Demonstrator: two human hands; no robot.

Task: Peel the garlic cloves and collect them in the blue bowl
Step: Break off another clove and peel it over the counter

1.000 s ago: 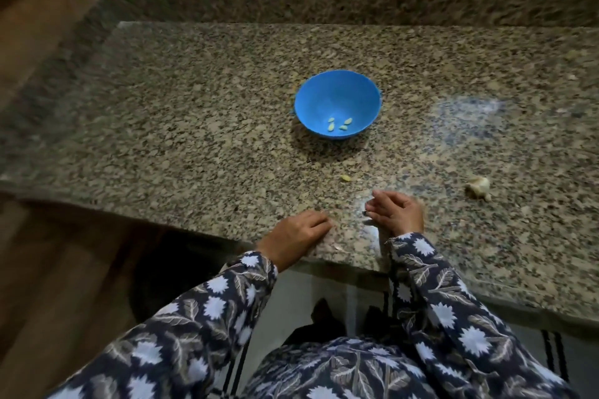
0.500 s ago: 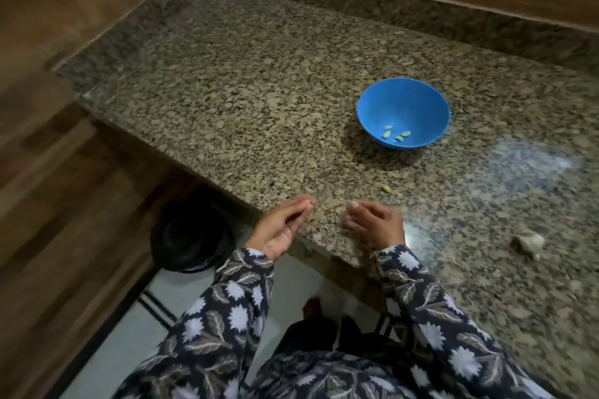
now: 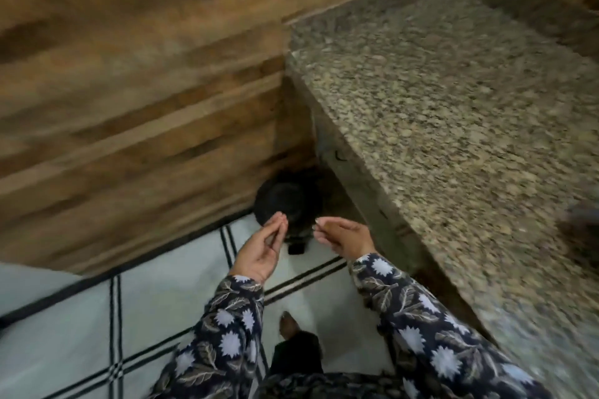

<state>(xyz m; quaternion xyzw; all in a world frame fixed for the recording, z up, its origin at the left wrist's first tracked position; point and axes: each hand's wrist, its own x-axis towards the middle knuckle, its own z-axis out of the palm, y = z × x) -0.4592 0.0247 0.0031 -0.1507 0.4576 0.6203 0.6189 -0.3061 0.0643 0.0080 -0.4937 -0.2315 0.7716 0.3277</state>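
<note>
Left hand (image 3: 262,246) and right hand (image 3: 343,235): both above the bin (image 3: 288,201), apart from each other, fingers straight and close together, nothing visibly held in either. Bench (image 3: 453,139): granite, just right of the bin, blurred. Bowl and garlic: outside the frame.

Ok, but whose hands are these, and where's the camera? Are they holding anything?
No machine here, just a person. The camera sits on their head and looks down, so you see their own arms in flowery sleeves. The left hand has its fingers bunched to a point; the right hand is relaxed. Both hover above a round black bin on the tiled floor. It's blurry, so I can't tell if anything tiny is pinched. On the right is the speckled stone counter; I can't make out bowl or garlic there.
</note>
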